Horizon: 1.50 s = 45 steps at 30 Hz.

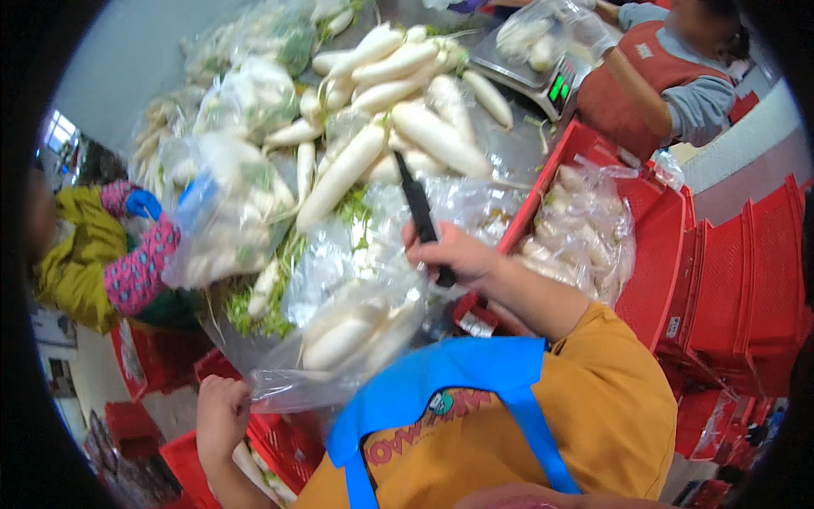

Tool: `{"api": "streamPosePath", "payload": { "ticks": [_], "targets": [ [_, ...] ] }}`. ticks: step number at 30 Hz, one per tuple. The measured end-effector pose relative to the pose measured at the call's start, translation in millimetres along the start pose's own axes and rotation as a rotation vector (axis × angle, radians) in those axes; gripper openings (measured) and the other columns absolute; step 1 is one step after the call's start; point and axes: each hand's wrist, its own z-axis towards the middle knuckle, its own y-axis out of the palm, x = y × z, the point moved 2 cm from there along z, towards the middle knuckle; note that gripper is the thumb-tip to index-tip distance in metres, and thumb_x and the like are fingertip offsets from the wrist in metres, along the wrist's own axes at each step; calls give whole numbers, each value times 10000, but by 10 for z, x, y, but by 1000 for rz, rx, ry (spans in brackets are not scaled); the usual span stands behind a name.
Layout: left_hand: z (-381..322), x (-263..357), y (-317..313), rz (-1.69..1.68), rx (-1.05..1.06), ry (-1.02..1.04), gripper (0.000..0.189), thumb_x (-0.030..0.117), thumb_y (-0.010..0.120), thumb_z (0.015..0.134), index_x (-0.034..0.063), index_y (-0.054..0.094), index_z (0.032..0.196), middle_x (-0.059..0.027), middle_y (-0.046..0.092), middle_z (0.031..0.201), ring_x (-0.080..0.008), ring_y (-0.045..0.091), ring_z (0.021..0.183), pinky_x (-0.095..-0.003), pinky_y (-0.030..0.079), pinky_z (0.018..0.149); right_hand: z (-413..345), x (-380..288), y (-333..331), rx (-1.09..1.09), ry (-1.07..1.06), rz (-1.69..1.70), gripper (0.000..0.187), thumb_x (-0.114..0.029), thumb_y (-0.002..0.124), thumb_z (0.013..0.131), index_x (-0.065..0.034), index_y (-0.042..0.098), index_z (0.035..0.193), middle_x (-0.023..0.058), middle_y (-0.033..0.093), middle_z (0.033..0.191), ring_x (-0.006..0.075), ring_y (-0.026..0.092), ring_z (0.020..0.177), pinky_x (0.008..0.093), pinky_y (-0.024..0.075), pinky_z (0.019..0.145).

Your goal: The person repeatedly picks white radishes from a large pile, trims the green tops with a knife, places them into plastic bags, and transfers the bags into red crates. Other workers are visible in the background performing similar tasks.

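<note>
My right hand (461,254) grips a black knife (416,200) by its handle, blade pointing up and away over the table. My left hand (222,407) is closed on the gathered edge of a clear plastic bag (286,388). Inside that bag lie several white daikon radishes (340,337), at the table edge against my blue apron (439,366). Beyond the knife is a pile of loose daikons (439,133), with one long daikon (343,175) lying slantwise at its front. Flat plastic bags (458,197) and cut green leaves (273,312) lie between.
Bagged daikons (235,210) crowd the table's left side, where a person in patterned sleeves (143,267) works. A digital scale (528,73) bears another bag, beside a person in a red apron (626,83). A red crate (642,254) holding bagged daikons stands at my right.
</note>
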Motion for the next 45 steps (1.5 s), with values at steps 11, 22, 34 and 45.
{"api": "streamPosePath", "payload": {
  "ticks": [11,22,34,45],
  "targets": [
    [1191,1013,826,-927,275,8,139,70,653,715,17,628,841,-105,647,818,-165,626,787,-305,477,695,92,-20,836,-546,141,-378,270,-91,622,848,-31,504,1082,89,632,955,138,606,775,265,485,644],
    [408,613,468,-985,860,-183,250,94,656,696,40,427,610,-18,364,596,-138,364,546,-267,272,511,1006,1153,-234,-98,-109,-1637,269,-173,613,754,-80,569,1003,164,630,894,355,612,872,462,483,752],
    [297,776,-20,-1584,1109,231,319,145,708,785,52,453,618,-7,413,600,-91,403,525,-221,288,453,899,1231,-225,-174,-247,-1745,337,-182,418,911,-61,468,1221,188,566,942,359,606,857,467,508,699],
    [123,693,-184,-1579,1156,295,231,73,733,743,34,505,754,4,388,614,-88,418,529,-236,369,423,1168,937,-181,-219,-649,-1742,354,-137,512,802,-150,590,1147,112,552,892,301,564,862,404,469,696]
  ]
}}
